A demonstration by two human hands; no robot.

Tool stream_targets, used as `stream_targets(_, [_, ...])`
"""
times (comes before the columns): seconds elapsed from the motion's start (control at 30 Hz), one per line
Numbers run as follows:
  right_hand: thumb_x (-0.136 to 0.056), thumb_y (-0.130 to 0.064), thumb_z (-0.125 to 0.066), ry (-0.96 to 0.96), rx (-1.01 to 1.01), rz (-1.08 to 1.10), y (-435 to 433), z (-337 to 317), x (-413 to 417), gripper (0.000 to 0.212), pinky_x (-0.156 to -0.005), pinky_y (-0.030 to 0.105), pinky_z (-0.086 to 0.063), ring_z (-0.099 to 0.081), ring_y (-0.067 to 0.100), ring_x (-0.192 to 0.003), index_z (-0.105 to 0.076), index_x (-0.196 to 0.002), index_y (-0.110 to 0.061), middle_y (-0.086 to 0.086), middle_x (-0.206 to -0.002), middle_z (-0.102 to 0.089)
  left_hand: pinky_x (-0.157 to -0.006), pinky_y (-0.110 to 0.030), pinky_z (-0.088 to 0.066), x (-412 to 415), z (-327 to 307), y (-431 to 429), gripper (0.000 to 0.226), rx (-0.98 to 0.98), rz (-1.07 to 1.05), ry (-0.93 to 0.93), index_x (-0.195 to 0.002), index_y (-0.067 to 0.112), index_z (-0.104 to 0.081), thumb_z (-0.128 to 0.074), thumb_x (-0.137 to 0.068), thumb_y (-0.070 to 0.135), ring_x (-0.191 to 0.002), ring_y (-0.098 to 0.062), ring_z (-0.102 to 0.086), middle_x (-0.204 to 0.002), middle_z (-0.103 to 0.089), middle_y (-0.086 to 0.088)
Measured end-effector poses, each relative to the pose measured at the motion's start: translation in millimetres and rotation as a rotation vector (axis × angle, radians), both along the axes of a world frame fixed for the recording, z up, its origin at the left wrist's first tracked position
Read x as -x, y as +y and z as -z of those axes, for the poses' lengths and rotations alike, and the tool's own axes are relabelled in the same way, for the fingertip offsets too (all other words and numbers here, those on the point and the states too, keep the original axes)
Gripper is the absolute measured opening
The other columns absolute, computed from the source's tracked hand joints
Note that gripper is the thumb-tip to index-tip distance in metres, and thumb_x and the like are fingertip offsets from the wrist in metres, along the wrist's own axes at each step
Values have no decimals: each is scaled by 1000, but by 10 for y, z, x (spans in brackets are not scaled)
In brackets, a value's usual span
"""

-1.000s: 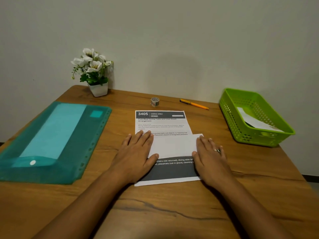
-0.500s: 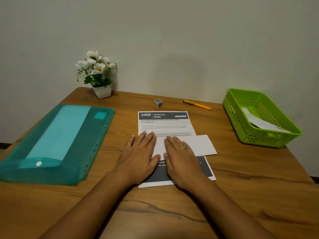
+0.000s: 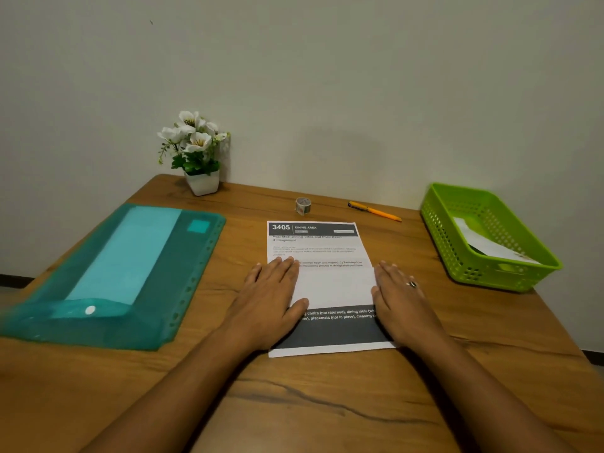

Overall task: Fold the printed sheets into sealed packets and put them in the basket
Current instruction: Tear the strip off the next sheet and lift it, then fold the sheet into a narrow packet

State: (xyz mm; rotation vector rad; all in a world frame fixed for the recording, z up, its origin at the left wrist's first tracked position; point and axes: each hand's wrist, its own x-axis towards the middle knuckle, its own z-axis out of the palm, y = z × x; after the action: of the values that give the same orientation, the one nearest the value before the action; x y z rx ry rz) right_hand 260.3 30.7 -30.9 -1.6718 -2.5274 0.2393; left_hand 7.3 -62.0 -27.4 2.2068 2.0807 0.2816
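Table point(image 3: 327, 403): wood, against a plain wall; everything sits on it.
Folder point(image 3: 157, 289): teal plastic, flat at far left, well apart from both hands.
Basket point(image 3: 439, 238): green, perforated, at right edge of table, well apart from right hand; a folded white paper point(image 3: 483, 243) lies inside.
Printed sheet point(image 3: 313, 246): flat at table centre, header "3405 DINING AREA" at the far end, dark band w/ white text at the near end.
Left hand point(image 3: 271, 302): palm down, fingers straight and together, pressing sheet's left edge; grips nothing.
Right hand point(image 3: 402, 302): palm down, fingers straight, pressing sheet's right edge; grips nothing.
White panel point(image 3: 336, 286): blank strip across sheet's middle, spanning btwn the two hands, its ends under or touching the fingers; can't tell if it's a folded flap or a separate piece.
Plant point(image 3: 196, 152): white flowers in a white pot, back left by the wall.
Pen point(image 3: 376, 211): orange, lying beyond sheet's far right corner.
Tape roll point(image 3: 303, 205): small, just beyond sheet's top edge.
Ring point(image 3: 412, 284): on a right-hand finger.
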Motion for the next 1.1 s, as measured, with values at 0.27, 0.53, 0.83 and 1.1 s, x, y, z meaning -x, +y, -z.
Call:
stream_targets(0.27, [-109,-31,-39,37,-82,-82,-184,-288,348,54,-127,38,-17,-25,23,-155,-33,-160,-13,7,-169,-27,-117,-43,-35,484,-428,-394,55,-185,-104,-311,-153,33,-42,-54,-101,46,-142,-10,-36,-158,-38,12])
stream_targets(0.53, [-107,-31,-48,267,53,-541,-884,-692,1828,43,-112,38,-43,-52,20,-132,-51,-148,-20,1,-147,-56,-98,-42,-53,1779,-768,-1168,45,-28,-452,-103,-138,31,-59,-57,-99,52,-118,-16,-62,-137,-63,7])
stream_targets(0.83, [-108,-33,-44,153,239,-739,-1181,-665,2891,32,-92,44,-51,-63,27,-108,-68,-114,-15,7,-117,-68,-72,-34,-48,2319,-685,-1582,42,107,-532,-247,-85,21,-71,-52,-97,56,-88,-22,-67,-91,-72,5])
stream_targets(1.1, [-88,-71,-58,74,45,-749,-1266,-394,2907,61,-97,39,-43,-52,18,-114,-53,-130,-26,-3,-126,-54,-108,-32,-44,2362,-618,-1809,61,172,-408,-174,-147,41,-49,-73,-91,36,-129,-9,-51,-146,-52,15])
